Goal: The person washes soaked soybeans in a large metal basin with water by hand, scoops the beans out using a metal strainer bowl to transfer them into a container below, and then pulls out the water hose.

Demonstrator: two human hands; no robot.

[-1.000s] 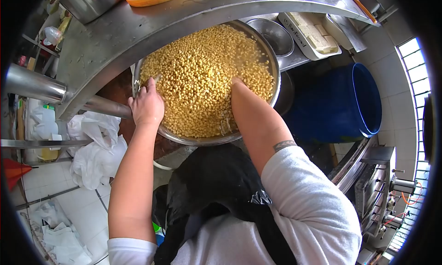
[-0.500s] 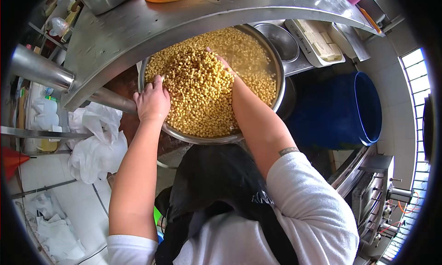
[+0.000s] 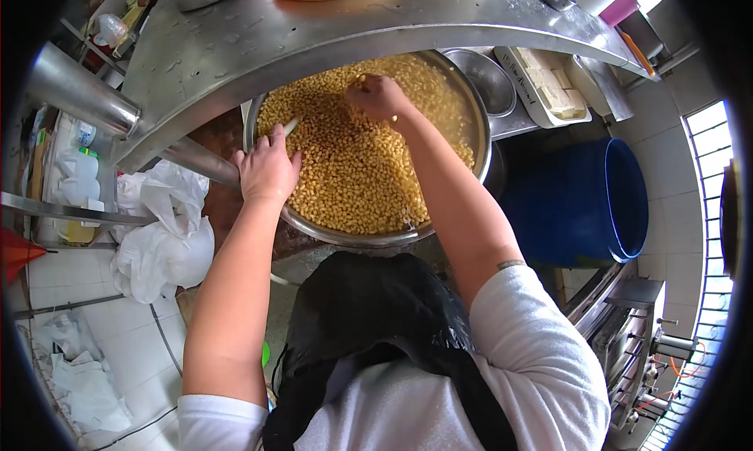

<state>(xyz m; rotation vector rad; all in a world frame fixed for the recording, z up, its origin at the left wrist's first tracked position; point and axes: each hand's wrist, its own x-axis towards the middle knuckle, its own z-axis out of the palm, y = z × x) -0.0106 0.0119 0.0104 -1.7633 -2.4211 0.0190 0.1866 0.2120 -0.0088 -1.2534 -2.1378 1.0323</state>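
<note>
A wide metal basin holds a mass of yellow soybeans, with cloudy water showing at its right side. My left hand lies over the basin's left rim, fingers spread and thumb apart. Just beyond its index fingertip a short white tube-like piece sticks out over the beans. Above the far part of the heap, my right hand is curled closed with the knuckles up. A few beans show at its fingers and below the wrist; most of what it holds is hidden.
A metal shelf overhangs the basin's far edge. To the right are a metal bowl, a white tray of pale blocks and a blue barrel. White plastic bags hang at the left beside a metal post.
My right hand has come up out of the beans, where it was buried, and is now closed above them. The raised bean heap has flattened. My left hand stays at the rim.
</note>
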